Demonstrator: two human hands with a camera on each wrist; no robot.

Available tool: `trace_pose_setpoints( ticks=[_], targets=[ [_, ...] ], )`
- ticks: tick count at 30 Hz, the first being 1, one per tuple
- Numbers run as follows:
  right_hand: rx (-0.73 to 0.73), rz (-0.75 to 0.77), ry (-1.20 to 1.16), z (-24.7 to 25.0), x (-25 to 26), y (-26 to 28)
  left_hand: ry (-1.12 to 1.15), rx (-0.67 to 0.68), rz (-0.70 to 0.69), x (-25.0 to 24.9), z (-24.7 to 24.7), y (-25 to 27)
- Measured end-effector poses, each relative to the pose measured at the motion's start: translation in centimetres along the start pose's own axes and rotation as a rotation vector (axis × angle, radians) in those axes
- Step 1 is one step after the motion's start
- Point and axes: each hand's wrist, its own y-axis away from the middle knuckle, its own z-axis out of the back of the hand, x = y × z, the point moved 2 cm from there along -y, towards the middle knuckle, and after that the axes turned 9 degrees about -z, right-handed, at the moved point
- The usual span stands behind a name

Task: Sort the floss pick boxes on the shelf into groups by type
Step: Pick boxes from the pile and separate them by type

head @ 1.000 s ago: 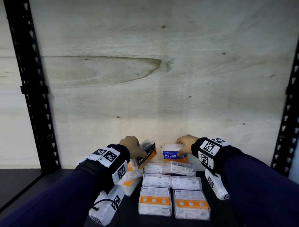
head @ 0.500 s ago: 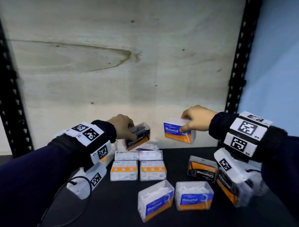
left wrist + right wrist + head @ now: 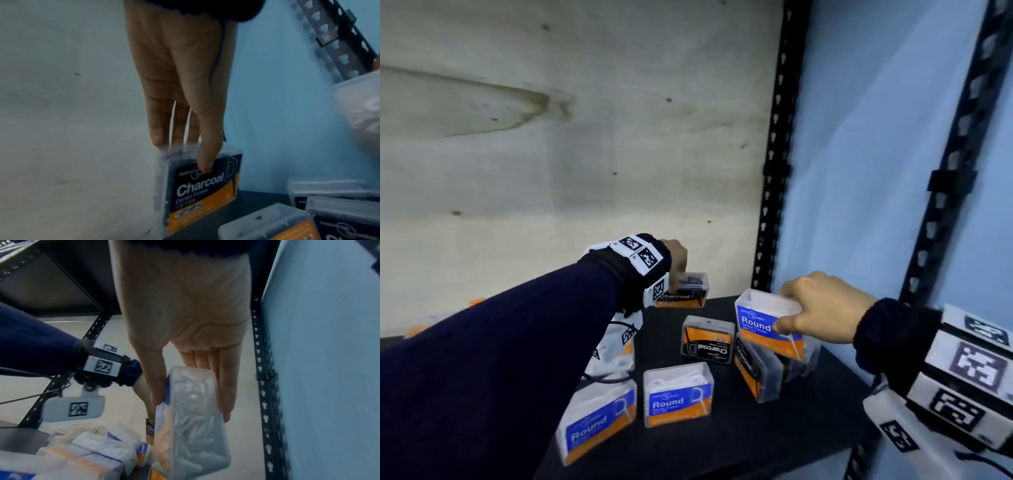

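My left hand (image 3: 676, 265) pinches a black-and-orange Charcoal box (image 3: 685, 291) by its top, upright, at the back of the black shelf (image 3: 722, 442) against the wooden panel. In the left wrist view the thumb (image 3: 205, 162) lies on the label of that Charcoal box (image 3: 205, 194) and the fingers are behind it. My right hand (image 3: 791, 317) grips a blue-and-orange Round box (image 3: 765, 323) in the air, just above two Charcoal boxes (image 3: 707, 339) (image 3: 755, 373). The right wrist view shows this Round box (image 3: 193, 418) between thumb and fingers. Two more Round boxes (image 3: 678, 394) (image 3: 599, 418) stand near the front.
A black perforated upright (image 3: 774, 171) marks the shelf's back right corner, with a blue wall (image 3: 859, 171) beyond it. A second upright (image 3: 955, 171) stands at the front right. Several white-and-orange boxes (image 3: 86, 451) lie further left, mostly hidden behind my left arm.
The view has swung to the right end of the shelf. Both hands moved right with their boxes. The Charcoal box is now low at the back; the Round box hangs over the Charcoal boxes.
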Motion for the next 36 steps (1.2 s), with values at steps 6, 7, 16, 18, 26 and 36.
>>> trace_pose_setpoints(
  ticks=[6, 7, 16, 18, 26, 36],
  targets=[
    [0.046, -0.017, -0.027, -1.7, -2.6, 1.6, -0.166, 0.072, -0.147, -3.2, -0.2, -4.0],
    [0.056, -0.011, -0.028, -1.8, -2.8, 1.7, -0.179, 0.084, -0.161, -3.6, -0.4, -4.5],
    [0.071, 0.053, -0.057, -2.6, -2.9, 1.5, -0.183, 0.225, -0.266, -5.7, -2.7, -7.9],
    [0.073, 0.077, -0.042, -2.7, -2.7, 1.3, -0.157, 0.221, -0.276, -5.8, -3.0, -8.1],
    [0.068, 0.133, -0.040, -3.3, -0.8, 0.0, -0.042, 0.136, -0.244, -4.2, -2.9, -4.2],
    [0.059, 0.111, -0.045, -4.3, 2.9, -1.6, 0.129, 0.291, -0.076, -3.8, -7.7, 7.1]
  ],
)
